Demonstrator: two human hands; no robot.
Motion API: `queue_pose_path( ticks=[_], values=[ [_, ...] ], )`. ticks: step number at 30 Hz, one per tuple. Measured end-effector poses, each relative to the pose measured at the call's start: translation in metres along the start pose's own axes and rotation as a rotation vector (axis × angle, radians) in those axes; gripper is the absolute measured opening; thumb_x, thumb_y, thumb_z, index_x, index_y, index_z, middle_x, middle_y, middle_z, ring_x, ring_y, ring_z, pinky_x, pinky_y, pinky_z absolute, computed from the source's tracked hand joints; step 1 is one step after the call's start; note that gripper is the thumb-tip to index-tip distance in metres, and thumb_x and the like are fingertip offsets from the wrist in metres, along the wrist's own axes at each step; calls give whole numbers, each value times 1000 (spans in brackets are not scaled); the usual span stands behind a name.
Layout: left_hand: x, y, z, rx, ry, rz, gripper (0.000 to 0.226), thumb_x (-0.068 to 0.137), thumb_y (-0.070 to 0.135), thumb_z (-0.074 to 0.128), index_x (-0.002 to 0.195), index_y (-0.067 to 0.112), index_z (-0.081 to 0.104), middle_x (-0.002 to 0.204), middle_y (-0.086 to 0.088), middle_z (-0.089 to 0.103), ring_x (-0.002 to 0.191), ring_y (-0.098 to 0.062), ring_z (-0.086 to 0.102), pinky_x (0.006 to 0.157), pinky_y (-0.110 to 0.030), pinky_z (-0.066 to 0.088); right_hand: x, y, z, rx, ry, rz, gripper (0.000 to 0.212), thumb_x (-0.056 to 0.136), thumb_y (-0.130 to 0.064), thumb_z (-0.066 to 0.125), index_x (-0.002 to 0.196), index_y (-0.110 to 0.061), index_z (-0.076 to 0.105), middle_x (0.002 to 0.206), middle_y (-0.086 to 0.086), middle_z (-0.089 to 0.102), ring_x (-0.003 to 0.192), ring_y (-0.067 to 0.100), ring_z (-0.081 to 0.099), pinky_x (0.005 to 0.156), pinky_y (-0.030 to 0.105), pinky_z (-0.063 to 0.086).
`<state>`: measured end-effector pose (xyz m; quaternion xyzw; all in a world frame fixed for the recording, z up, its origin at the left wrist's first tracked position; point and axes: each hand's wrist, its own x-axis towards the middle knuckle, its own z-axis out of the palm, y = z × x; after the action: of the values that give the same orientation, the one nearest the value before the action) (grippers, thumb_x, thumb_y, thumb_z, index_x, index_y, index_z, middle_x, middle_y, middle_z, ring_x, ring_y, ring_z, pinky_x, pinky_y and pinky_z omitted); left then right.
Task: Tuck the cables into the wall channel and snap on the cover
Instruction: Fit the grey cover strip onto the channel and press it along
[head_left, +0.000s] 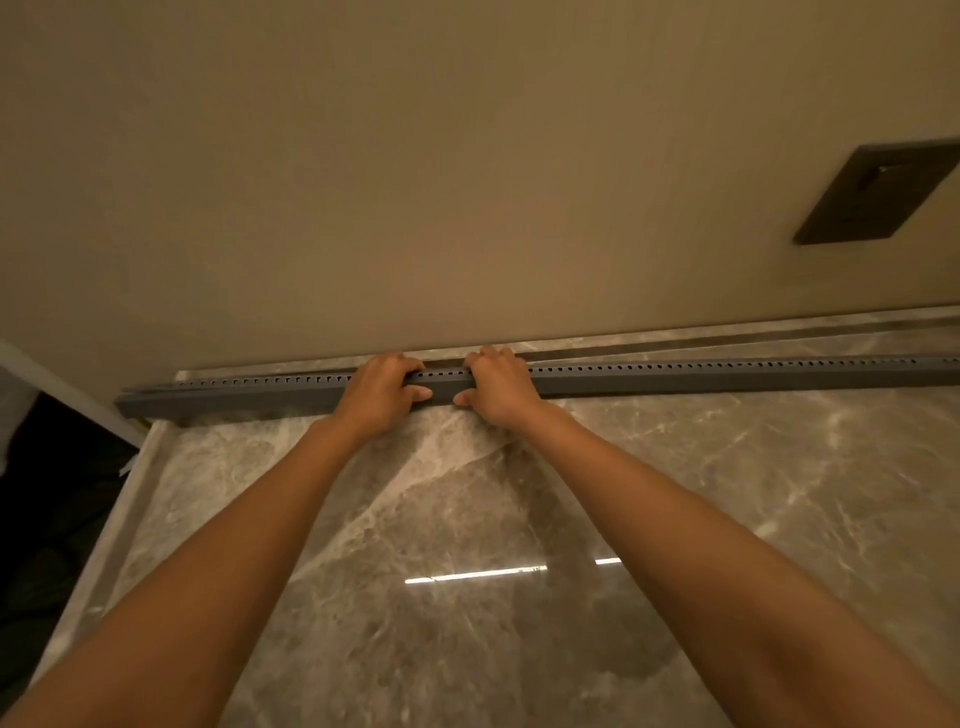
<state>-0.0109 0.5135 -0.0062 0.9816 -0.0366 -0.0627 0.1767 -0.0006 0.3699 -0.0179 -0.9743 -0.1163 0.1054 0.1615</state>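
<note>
my left grip (382, 392) and right grip (498, 387) clasp the grey slotted plastic channel (675, 376). it lies along the far edge of the marble floor (675, 493).

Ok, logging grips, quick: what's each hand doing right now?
Left hand: grips the channel.
Right hand: grips the channel too.

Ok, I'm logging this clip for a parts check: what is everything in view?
wall: one, beige, ahead
floor: one, marbled grey-brown, glossy, underfoot
channel: one, grey, slotted, along the foot of the wall
wall plate: one, dark, on the wall, upper right
left hand: one, gripping the channel near its middle
right hand: one, gripping the channel just beside the left
</note>
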Motion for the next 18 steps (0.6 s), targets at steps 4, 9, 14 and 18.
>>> queue_pose_path(
  ticks=[4,9,14,18],
  values=[
    [-1,-4,-8,-45,-67,18,31,86,16,66,115,4,64,117,-19,65,108,-31,59,89,-35,45,-1,1,-3,34,-5,3,45,87,-34,62,123,-8,55,128,15,57,121,33,49,101,40,39],
    [-5,-32,-24,-35,-89,-24,32,86,18,68,114,3,65,115,-19,67,106,-31,60,87,-35,46,-1,-15,-1,57,-20,26,39,89,-37,59,116,-8,58,123,14,61,119,32,51,101,40,36],
    [-4,-74,-44,-65,-155,-75,39,84,19,70,119,3,63,117,-17,66,107,-30,60,83,-32,43,5,-42,7,71,-14,30,37,91,-35,58,116,-8,58,123,13,61,120,32,50,103,41,34],
    [-2,-86,-50,-7,-199,-22,33,85,21,69,113,6,65,110,-17,69,97,-28,62,77,-33,44,14,-71,15,86,-48,18,37,91,-34,58,120,-11,57,125,12,61,121,32,50,103,41,34]
  ],
)
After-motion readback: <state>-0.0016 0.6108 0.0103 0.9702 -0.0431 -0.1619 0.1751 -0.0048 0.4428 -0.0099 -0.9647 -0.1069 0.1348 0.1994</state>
